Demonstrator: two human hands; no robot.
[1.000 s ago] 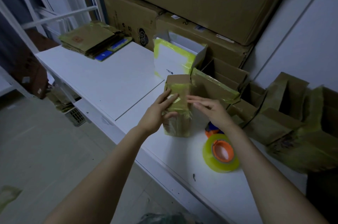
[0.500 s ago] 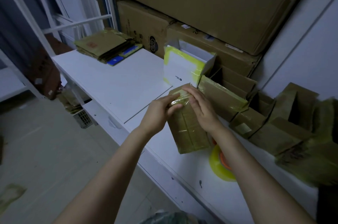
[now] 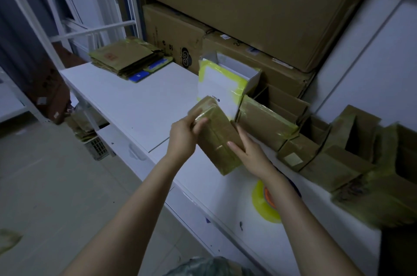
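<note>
A small brown cardboard box (image 3: 217, 138) wrapped in yellowish clear tape is held tilted above the white table (image 3: 144, 104). My left hand (image 3: 182, 136) grips its far left end, thumb over the taped top corner. My right hand (image 3: 250, 151) holds its right side, thumb lying on the top face and fingers underneath. A roll of yellow tape with an orange core (image 3: 265, 202) lies on the table under my right forearm, partly hidden.
A white open box with yellow tape (image 3: 223, 81) stands just behind. Several taped brown boxes (image 3: 264, 122) line the right, more open ones (image 3: 352, 154) beyond. Large cartons (image 3: 259, 5) are stacked at the back. Flattened boxes (image 3: 126, 59) lie far left. Floor lies left of the table edge.
The box went from standing upright to lying tilted in both hands. My right hand slid from the top end down to its right side, and the view moved closer.
</note>
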